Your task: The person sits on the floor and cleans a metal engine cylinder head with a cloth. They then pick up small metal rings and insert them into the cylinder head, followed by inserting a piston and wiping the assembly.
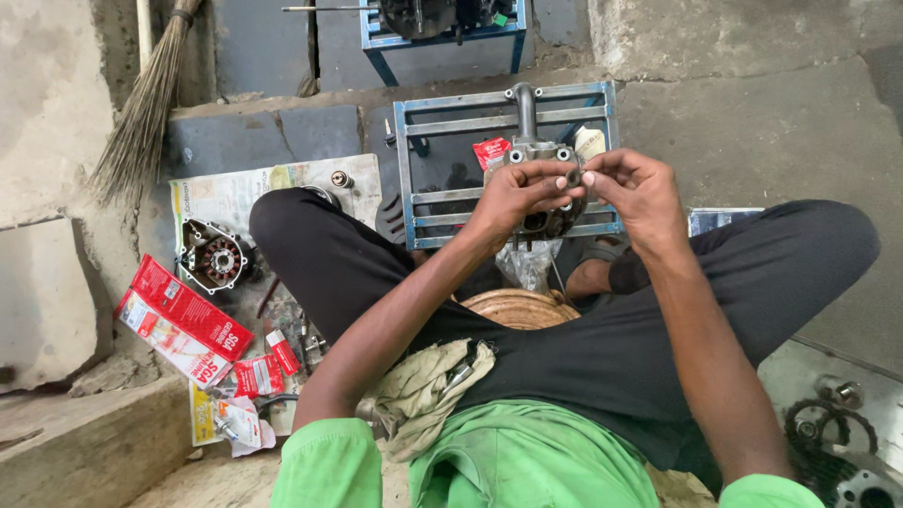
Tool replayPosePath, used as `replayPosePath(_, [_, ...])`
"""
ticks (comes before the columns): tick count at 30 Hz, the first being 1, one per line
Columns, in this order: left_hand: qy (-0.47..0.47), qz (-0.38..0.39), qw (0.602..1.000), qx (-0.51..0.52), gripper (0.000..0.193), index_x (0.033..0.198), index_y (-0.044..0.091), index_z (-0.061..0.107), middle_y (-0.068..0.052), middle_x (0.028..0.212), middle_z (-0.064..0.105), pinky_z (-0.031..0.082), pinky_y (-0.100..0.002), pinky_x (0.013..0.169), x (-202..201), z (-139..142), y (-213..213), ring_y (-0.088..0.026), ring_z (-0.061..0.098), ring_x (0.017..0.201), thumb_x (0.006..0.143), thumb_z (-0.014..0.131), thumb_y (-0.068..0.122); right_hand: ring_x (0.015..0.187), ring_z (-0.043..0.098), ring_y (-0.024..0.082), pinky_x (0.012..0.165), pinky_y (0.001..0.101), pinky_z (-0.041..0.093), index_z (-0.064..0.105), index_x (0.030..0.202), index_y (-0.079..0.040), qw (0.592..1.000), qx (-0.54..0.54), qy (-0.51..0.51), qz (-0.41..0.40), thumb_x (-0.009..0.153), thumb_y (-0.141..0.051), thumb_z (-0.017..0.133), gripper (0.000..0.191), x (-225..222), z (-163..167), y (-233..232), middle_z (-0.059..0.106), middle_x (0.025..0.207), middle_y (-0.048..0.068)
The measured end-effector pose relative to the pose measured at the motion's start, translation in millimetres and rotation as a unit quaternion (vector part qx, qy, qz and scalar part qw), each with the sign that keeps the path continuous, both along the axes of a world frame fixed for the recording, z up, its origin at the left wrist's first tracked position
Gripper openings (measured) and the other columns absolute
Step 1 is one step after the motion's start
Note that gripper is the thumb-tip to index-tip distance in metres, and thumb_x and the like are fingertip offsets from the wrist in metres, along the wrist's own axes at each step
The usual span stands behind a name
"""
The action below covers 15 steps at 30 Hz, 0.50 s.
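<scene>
Green-sleeved arms reach to twelve o'clock: left hand (515, 196) and right hand (632, 188) pinch closed on the grey metal engine casing (544, 188) above the blue steel frame (442, 202). Fitting looks underway; fine finger alignment needed next.

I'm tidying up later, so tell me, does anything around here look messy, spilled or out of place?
Yes. Red boxes and torn-open packets lie strewn on newspaper by the left knee, beside a loose stator cover. Both hands, left hand and right hand, hold a metal engine part; nothing looks spilled.
</scene>
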<state>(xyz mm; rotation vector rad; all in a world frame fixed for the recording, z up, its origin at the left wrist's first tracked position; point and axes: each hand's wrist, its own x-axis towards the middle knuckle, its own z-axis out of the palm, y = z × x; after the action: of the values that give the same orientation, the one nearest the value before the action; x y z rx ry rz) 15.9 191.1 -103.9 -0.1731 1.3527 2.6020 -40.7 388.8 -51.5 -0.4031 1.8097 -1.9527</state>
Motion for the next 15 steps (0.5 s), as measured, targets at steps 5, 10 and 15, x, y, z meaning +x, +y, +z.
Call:
replayPosePath(5, [0.001, -0.001, 1.000, -0.008, 0.031, 0.129, -0.005, 0.066, -0.015, 0.117, 0.074, 0.062, -0.028, 0.092, 0, -3, -1, -0.020, 0.074, 0.107, 0.101, 0.064, 0.008, 0.072, 0.054, 0.010, 0.061, 0.0253, 0.043, 0.080, 0.109, -0.004, 0.926, 0.230, 0.291, -0.062, 0.092, 0.001, 0.078, 0.017, 13, 16, -11, 0.060, 0.084, 0.003])
replayPosePath(10, [0.006, 0.011, 1.000, 0.006, 0.030, 0.128, -0.007, 0.067, -0.015, 0.116, 0.074, 0.062, -0.028, 0.094, -1, -10, -1, -0.021, 0.074, 0.106, 0.101, 0.065, 0.006, 0.071, 0.057, 0.012, 0.059, 0.0289, 0.043, 0.079, 0.108, -0.004, 0.884, 0.242, 0.392, -0.078, 0.091, 0.000, 0.081, 0.017, 23, 27, -19, 0.060, 0.081, 0.005])
replayPosePath(15, [0.006, 0.019, 1.000, 0.012, 0.032, 0.130, -0.009, 0.066, -0.016, 0.116, 0.074, 0.062, -0.029, 0.094, 2, -13, 0, -0.021, 0.074, 0.105, 0.101, 0.066, 0.005, 0.077, 0.059, 0.017, 0.067, 0.0322, 0.046, 0.079, 0.109, -0.004, 0.864, 0.242, 0.438, -0.055, 0.092, 0.000, 0.080, 0.018, 23, 29, -19, 0.061, 0.082, 0.006])
